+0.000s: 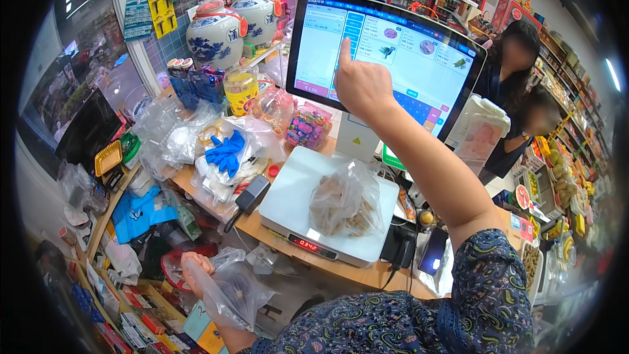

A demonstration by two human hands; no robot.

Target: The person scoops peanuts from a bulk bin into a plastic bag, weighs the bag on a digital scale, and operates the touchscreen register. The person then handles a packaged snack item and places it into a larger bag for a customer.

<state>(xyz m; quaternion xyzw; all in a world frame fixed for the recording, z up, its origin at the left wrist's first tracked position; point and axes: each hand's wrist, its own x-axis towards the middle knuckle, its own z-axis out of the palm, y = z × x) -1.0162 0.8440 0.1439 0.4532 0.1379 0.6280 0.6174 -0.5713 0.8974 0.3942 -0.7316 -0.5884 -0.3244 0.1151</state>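
My right hand (363, 81) is raised to the touchscreen monitor (383, 54), its index finger extended onto or just in front of a column of blue buttons. Below the screen a clear plastic bag of brownish produce (346, 201) rests on the white plate of a digital scale (290, 184), whose front display is lit red. At the lower left, my left hand (199, 268) grips a clear plastic bag (236, 290), held low in front of the counter; what is inside it cannot be made out.
Plastic bags (172, 132), a blue glove (226, 152), candy jars (309, 125) and a black power bank or adapter (253, 194) crowd the counter left of the scale. A phone (433, 250) lies at right. Two people (511, 64) stand beyond the monitor.
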